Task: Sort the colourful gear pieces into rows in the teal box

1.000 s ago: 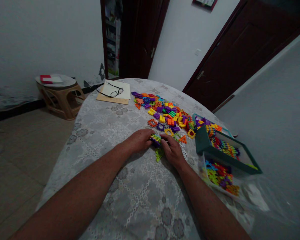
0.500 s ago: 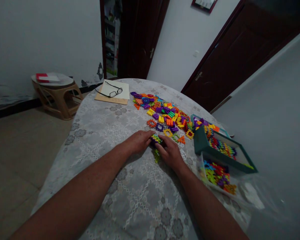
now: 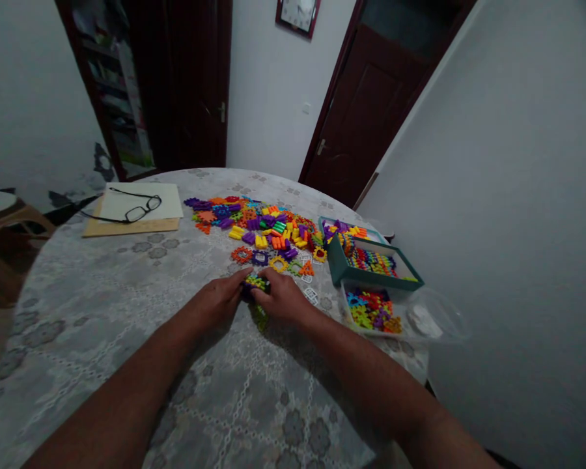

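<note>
My left hand (image 3: 221,298) and my right hand (image 3: 280,299) meet over a small cluster of joined plastic pieces (image 3: 256,283), green, yellow and purple, resting on the tablecloth. Both hands pinch that cluster from either side with curled fingers. A green piece (image 3: 260,318) pokes out under my right hand. Just beyond lies a spread of loose coloured plastic pieces (image 3: 266,228): orange, purple, yellow and green.
A round table with a grey patterned cloth (image 3: 127,306). A teal box (image 3: 371,260) and a clear tray (image 3: 376,311) hold more pieces at the right. Glasses (image 3: 127,210) lie on paper at the far left. A brown stool (image 3: 0,228) stands left; dark doors behind.
The camera has swung to the right and up, so the table shifts left in view. My hands stay closed on the same cluster, with the right hand pressed closer over it.
</note>
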Tool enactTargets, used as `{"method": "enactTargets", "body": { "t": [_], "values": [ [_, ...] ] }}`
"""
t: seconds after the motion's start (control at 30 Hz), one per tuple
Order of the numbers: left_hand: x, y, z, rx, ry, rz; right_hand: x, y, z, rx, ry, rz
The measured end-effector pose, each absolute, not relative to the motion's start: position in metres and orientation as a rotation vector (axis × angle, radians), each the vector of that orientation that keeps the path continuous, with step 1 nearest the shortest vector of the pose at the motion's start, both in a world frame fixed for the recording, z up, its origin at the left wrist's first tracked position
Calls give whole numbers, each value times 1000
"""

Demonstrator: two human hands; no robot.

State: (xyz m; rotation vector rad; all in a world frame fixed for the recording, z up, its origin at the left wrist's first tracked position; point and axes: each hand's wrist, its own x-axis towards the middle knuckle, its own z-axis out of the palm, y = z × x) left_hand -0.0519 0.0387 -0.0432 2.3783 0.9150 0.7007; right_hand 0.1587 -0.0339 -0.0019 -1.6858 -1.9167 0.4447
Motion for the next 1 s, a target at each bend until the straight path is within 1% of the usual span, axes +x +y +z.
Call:
{"method": "enactTargets", "body": {
  "t": [0.27, 0.43, 0.53, 0.6, 0.7, 0.77, 0.83, 1.0],
  "values": [
    [-51, 42, -42, 2345, 887, 806, 150, -25, 6, -1762, -1980, 465],
    [-49, 35, -33, 2305, 867, 815, 170, -38, 27, -1777, -1921, 348],
    [-49, 32, -26, 2276, 894, 797, 216, -46, 56, -1798, -1760, 164],
    [-49, 33, -24, 2271, 917, 807, 262, -47, 77, -1844, -1613, -34],
    [-49, 34, -24, 2263, 928, 823, 337, -41, 99, -2035, -1361, -306],
    [-49, 35, -26, 2263, 924, 814, 379, -35, 103, -2284, -1217, -335],
    [-49, 35, -29, 2275, 919, 800, 409, -30, 98, -2459, -1137, -289],
    [-51, 38, -37, 2288, 937, 753, 436, -16, 72, -2582, -1077, -166]
  ]
}}
